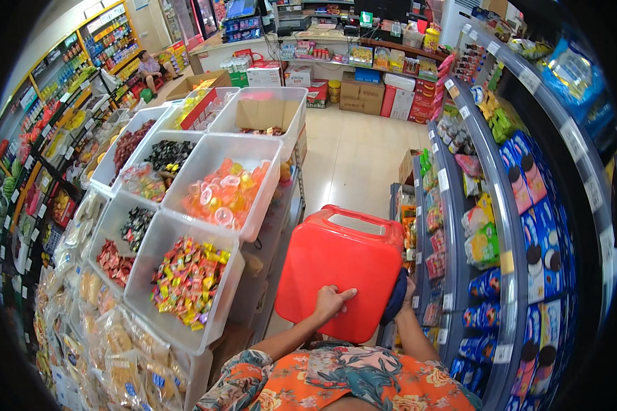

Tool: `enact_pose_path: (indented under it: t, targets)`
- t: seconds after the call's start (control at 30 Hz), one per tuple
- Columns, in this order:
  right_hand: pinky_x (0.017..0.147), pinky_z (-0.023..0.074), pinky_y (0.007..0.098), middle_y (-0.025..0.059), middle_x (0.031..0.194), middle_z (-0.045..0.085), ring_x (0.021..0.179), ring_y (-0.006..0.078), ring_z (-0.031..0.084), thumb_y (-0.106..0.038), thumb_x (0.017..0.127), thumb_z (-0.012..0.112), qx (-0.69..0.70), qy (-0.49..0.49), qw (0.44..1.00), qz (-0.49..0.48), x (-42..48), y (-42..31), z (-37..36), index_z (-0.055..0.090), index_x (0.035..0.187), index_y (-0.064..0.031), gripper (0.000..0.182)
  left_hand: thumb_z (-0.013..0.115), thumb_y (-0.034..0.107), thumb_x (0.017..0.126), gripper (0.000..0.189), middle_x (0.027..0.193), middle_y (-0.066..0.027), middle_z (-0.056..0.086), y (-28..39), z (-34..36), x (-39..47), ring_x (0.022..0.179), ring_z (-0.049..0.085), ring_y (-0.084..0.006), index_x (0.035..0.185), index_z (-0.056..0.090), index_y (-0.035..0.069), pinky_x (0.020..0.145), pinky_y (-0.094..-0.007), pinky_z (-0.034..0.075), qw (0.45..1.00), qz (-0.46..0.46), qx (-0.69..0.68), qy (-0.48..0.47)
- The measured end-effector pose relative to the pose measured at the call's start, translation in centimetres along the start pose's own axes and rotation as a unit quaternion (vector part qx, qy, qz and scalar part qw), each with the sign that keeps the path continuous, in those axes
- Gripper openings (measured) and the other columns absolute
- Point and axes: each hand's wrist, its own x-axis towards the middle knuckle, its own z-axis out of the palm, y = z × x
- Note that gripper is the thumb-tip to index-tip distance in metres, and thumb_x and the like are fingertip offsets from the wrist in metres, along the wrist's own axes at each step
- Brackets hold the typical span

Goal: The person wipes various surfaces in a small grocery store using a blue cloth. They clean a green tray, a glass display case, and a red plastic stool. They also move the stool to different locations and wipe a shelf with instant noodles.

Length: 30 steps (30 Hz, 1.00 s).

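Note:
A glossy red plastic box-like piece, possibly a stool, is tilted in front of my body. A rectangular opening shows along its far side. My left hand lies against its broad face, thumb stretched to the right and the other fingers curled and partly hidden. At the right side of the red piece, my right hand grips a dark blue cloth. The cloth is pressed close to the red side wall, and part of that hand is hidden behind it.
Translucent bins of wrapped candies and jelly cups stand at left, above bagged bread. Shelves of packaged snacks line the right. A tiled aisle leads to a counter with cartons. A person sits far left.

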Motion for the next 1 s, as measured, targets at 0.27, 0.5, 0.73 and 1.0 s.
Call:
enact_pose_path:
  t: [0.27, 0.5, 0.73, 1.0]
  targets:
    - [0.081, 0.0442, 0.0369, 0.0123, 0.097, 0.059, 0.085, 0.0279, 0.056, -0.029, 0.083, 0.035, -0.007, -0.065, 0.998, 0.011, 14.5, -3.1, 6.4, 0.055, 0.097, -0.002, 0.037, 0.067, 0.033, 0.07, 0.038, 0.044, -0.0093, 0.053, 7.4, -1.7, 14.6, 0.032, 0.047, -0.0143, 0.055, 0.051, 0.001, 0.031, -0.0271, 0.036, 1.0, 0.001, -0.003, 0.011]
    - [0.088, 0.0394, 0.0387, 0.0142, 0.111, 0.052, 0.098, 0.0295, 0.051, -0.032, 0.083, 0.034, -0.068, -0.032, 0.997, -0.015, 25.6, -7.1, 8.8, 0.047, 0.113, -0.0034, 0.043, 0.068, 0.033, 0.068, 0.038, 0.044, -0.0094, 0.053, 14.0, -1.5, 25.8, 0.038, 0.052, -0.0151, 0.053, 0.052, 0.002, 0.039, -0.0303, 0.041, 1.0, 0.003, -0.002, 0.0]
    - [0.086, 0.0413, 0.04, 0.0161, 0.111, 0.051, 0.096, 0.0305, 0.053, -0.029, 0.083, 0.033, -0.077, -0.056, 0.995, -0.013, 35.7, -10.6, 10.3, 0.047, 0.112, -0.0021, 0.042, 0.068, 0.035, 0.068, 0.039, 0.045, -0.0088, 0.053, 19.9, -1.0, 35.3, 0.036, 0.05, -0.0149, 0.053, 0.051, 0.002, 0.036, -0.0293, 0.039, 0.999, -0.035, -0.009, -0.013]
    - [0.086, 0.0404, 0.041, 0.0161, 0.1, 0.057, 0.091, 0.031, 0.055, -0.028, 0.079, 0.035, -0.092, -0.017, 0.996, -0.004, 52.2, -16.3, 10.2, 0.055, 0.094, -0.0006, 0.037, 0.067, 0.041, 0.067, 0.043, 0.043, -0.008, 0.051, 29.1, -0.2, 48.0, 0.03, 0.044, -0.0141, 0.054, 0.052, 0.003, 0.029, -0.0267, 0.034, 0.998, -0.056, -0.035, 0.019]
